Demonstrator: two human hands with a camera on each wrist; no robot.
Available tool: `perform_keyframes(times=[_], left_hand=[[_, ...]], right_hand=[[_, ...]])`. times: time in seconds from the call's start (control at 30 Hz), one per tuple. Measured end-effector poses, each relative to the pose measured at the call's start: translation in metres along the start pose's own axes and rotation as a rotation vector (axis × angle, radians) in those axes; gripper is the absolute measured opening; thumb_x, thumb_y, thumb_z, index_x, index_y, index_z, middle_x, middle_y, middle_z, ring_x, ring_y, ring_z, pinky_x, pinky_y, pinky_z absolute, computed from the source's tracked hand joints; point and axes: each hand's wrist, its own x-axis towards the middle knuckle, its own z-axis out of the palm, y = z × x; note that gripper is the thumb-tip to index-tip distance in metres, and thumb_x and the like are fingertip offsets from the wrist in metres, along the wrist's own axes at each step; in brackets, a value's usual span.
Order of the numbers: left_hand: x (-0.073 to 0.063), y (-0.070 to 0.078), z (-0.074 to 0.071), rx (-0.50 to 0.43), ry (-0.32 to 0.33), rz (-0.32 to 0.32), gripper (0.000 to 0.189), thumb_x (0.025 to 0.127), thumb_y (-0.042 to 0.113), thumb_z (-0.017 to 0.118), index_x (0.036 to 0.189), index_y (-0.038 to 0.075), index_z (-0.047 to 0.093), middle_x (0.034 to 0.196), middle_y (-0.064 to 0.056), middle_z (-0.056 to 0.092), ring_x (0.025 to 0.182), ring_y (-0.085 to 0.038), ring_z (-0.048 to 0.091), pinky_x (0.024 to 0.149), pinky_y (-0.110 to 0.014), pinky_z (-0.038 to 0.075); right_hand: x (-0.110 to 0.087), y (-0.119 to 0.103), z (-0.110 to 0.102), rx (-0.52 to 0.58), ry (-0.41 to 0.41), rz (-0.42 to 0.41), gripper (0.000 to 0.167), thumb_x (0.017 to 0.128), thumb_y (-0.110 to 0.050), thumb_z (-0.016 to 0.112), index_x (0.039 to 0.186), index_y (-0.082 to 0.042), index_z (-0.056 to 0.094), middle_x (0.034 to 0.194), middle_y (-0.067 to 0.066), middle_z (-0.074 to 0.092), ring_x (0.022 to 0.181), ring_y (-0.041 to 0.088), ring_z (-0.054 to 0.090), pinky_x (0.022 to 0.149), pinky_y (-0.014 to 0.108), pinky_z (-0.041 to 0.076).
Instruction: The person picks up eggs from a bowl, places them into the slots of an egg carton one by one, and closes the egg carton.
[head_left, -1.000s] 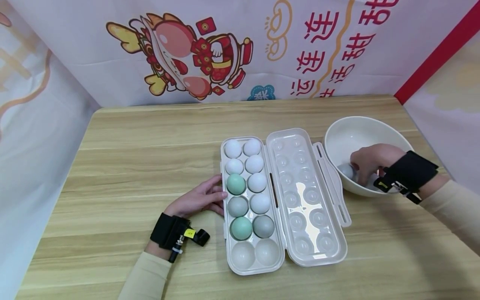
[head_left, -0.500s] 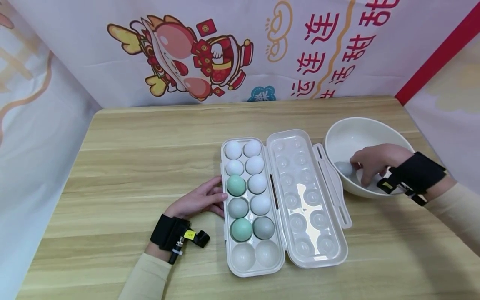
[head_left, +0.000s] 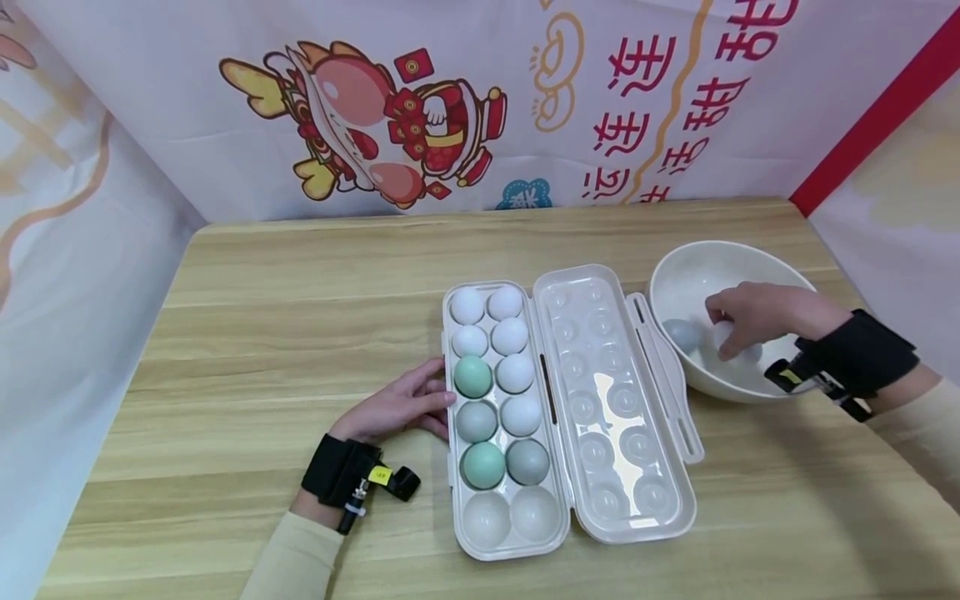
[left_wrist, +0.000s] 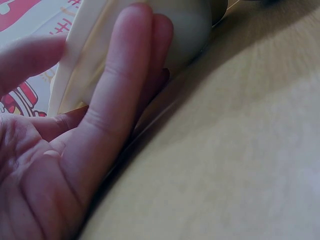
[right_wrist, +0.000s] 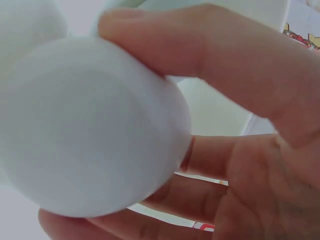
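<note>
My right hand (head_left: 757,312) pinches a white egg (right_wrist: 95,130) between thumb and fingers, over the inside of the large white bowl (head_left: 738,258). A greyish egg (head_left: 684,335) rests in the bowl to the left of the fingers, and another pale egg (head_left: 752,353) shows partly beneath the hand. My left hand (head_left: 397,406) holds the left side of the egg carton (head_left: 510,546), thumb at the rim and fingers along the wall below. White eggs (head_left: 515,372), green eggs (head_left: 483,465) and grey eggs (head_left: 528,462) sit in its wells; the two nearest wells are bare.
The carton's lid (head_left: 615,408) lies open flat to its right, with a slotted flap (head_left: 671,375) reaching the bowl's edge. Everything stands on a wooden table (head_left: 300,317). Printed cloth (head_left: 465,50) hangs behind and at both sides.
My right hand has risen a little in the bowl and shifted slightly right, with the white egg now visible in its fingers. The left hand stays at the carton.
</note>
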Motion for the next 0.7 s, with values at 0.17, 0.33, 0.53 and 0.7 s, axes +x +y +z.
perform_keyframes(times=[0.17, 0.33, 0.53, 0.7], left_hand=[[0.0, 0.0, 0.001, 0.001, 0.006, -0.007, 0.06, 0.102, 0.009, 0.048, 0.152, 0.003, 0.015, 0.12, -0.026, 0.055, 0.089, -0.034, 0.065, 0.079, -0.049, 0.056], [0.0, 0.0, 0.001, 0.009, 0.005, -0.011, 0.061, 0.102, 0.01, 0.048, 0.153, 0.004, 0.015, 0.121, -0.025, 0.054, 0.09, -0.034, 0.065, 0.079, -0.049, 0.056], [0.0, 0.0, 0.001, 0.014, 0.009, -0.014, 0.061, 0.102, 0.01, 0.048, 0.152, 0.004, 0.016, 0.121, -0.025, 0.055, 0.089, -0.035, 0.065, 0.079, -0.049, 0.056], [0.0, 0.0, 0.001, 0.014, 0.01, -0.011, 0.06, 0.102, 0.009, 0.048, 0.152, 0.004, 0.016, 0.122, -0.026, 0.054, 0.089, -0.035, 0.065, 0.079, -0.05, 0.056]], right_hand=[[-0.005, -0.002, -0.003, -0.011, 0.061, 0.02, 0.037, 0.076, -0.026, 0.083, 0.093, -0.006, 0.056, 0.076, 0.002, 0.051, 0.071, 0.019, 0.049, 0.061, 0.032, 0.044], [-0.012, -0.007, -0.007, -0.011, 0.11, 0.024, 0.036, 0.077, -0.025, 0.082, 0.093, -0.006, 0.056, 0.077, 0.002, 0.053, 0.07, 0.018, 0.05, 0.059, 0.031, 0.045], [-0.019, -0.014, -0.01, -0.009, 0.152, -0.007, 0.036, 0.077, -0.021, 0.082, 0.095, -0.005, 0.055, 0.077, 0.002, 0.054, 0.07, 0.018, 0.05, 0.058, 0.031, 0.046], [-0.021, -0.021, -0.01, -0.007, 0.172, -0.024, 0.037, 0.077, -0.019, 0.082, 0.097, -0.004, 0.055, 0.077, 0.002, 0.054, 0.069, 0.018, 0.05, 0.058, 0.031, 0.045]])
